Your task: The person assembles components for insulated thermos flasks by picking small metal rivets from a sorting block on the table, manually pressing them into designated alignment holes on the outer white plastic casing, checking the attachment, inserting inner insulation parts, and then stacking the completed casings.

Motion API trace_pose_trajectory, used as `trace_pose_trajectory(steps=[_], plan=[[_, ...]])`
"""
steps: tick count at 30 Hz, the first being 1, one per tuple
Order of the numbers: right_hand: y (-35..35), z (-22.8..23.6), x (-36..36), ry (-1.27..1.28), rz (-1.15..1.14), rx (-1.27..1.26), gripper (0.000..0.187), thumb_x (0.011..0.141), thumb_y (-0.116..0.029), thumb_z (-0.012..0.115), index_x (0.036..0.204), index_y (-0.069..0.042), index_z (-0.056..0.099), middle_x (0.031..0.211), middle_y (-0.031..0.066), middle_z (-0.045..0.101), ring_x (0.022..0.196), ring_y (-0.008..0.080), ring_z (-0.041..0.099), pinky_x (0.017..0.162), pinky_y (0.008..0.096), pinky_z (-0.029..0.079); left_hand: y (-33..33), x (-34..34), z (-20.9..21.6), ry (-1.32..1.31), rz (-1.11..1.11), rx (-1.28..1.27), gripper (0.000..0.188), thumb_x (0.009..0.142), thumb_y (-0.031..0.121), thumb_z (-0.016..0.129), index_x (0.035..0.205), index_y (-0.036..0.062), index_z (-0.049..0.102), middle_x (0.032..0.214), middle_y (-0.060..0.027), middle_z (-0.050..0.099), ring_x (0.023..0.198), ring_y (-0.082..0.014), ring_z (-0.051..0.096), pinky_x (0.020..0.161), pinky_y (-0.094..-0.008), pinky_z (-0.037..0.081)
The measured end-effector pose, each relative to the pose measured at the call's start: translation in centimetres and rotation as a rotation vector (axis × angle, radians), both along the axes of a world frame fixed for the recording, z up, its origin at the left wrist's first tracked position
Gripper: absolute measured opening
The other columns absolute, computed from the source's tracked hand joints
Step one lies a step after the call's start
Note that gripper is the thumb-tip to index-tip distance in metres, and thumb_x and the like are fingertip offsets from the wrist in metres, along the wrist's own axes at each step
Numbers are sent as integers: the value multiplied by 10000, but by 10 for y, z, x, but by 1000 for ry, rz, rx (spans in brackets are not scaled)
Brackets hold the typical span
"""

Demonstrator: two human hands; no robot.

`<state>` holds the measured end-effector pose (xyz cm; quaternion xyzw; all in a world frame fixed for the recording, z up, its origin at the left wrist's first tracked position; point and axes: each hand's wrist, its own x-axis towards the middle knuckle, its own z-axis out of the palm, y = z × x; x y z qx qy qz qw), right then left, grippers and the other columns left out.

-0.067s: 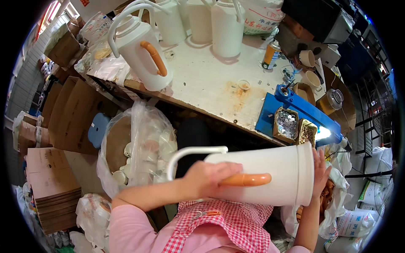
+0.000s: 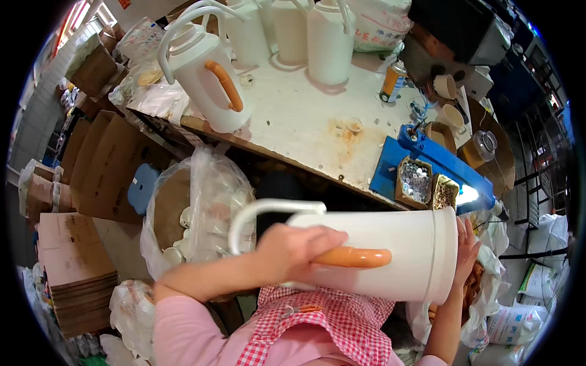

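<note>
Lying sideways at lower centre, the jug (image 2: 378, 256) could slip toward the lap, since the left hand (image 2: 296, 250) only curls fingers around its orange handle (image 2: 354, 257) while the right hand (image 2: 465, 253) presses spread fingers flat on its base.

A white jug (image 2: 378, 253) lies on its side over the lap, above a red checked apron (image 2: 329, 326). The left hand (image 2: 296, 250) grips the jug near its mouth end, touching the orange handle (image 2: 354, 257). The right hand (image 2: 467, 250) presses flat against the jug's base. Behind, a stained worktable (image 2: 305, 116) carries more white jugs (image 2: 204, 73), a spray can (image 2: 392, 81) and a blue tray (image 2: 390, 165) with small boxes of hardware (image 2: 416, 181). A clear plastic bag (image 2: 207, 195) stands left of the lap.
</note>
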<state>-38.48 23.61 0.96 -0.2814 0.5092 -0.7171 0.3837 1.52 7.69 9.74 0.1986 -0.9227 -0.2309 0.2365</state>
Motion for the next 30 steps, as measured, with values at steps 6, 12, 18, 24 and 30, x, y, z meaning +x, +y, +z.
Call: trace_pose_trajectory(steps=[6, 12, 18, 24, 30], plan=[[-11, -23, 54, -69, -16, 333, 483, 1034, -446, 517, 1318, -55, 534, 1082, 56, 645, 847, 154, 626, 756, 322, 509, -73, -1, 83, -318, -27, -1214, 193, 728, 254, 689, 853, 110, 659, 679, 15, 492, 566, -116, 471, 516, -261, 306], [-80, -13, 126, -26, 306, 170, 270, 1039, -199, 518, 1179, 14, 605, 995, 81, 687, 835, 118, 638, 790, 267, 521, -212, 12, 3, -786, -96, -1727, 110, 680, 217, 602, 703, 133, 669, 760, -8, 532, 820, -192, 514, 847, -333, 376], [-148, 11, 172, 96, 491, 104, 181, 996, -132, 595, 1076, 26, 636, 914, 84, 692, 805, 133, 631, 777, 275, 518, -257, 43, -21, -452, 79, -1665, 78, 722, 157, 611, 767, 165, 674, 803, 17, 551, 956, -153, 540, 942, -350, 387], [-242, 23, 185, 219, 285, -61, 240, 973, -65, 613, 1197, 12, 575, 1043, 81, 673, 923, 134, 622, 819, 272, 505, -197, 75, -83, 198, 849, -885, 808, 724, 228, 875, 1405, 121, 454, 1361, -147, 431, 1301, -382, 418, 1117, -547, 344], [-422, 15, 210, 456, -28, -165, 641, 861, -116, 737, 1394, -11, 398, 1301, 145, 525, 1151, 240, 546, 961, 381, 472, -219, 47, -161, 525, 1393, -74, 1339, 560, 125, 974, 1522, -35, 57, 1527, -285, 191, 1411, -458, 259, 1164, -525, 301]])
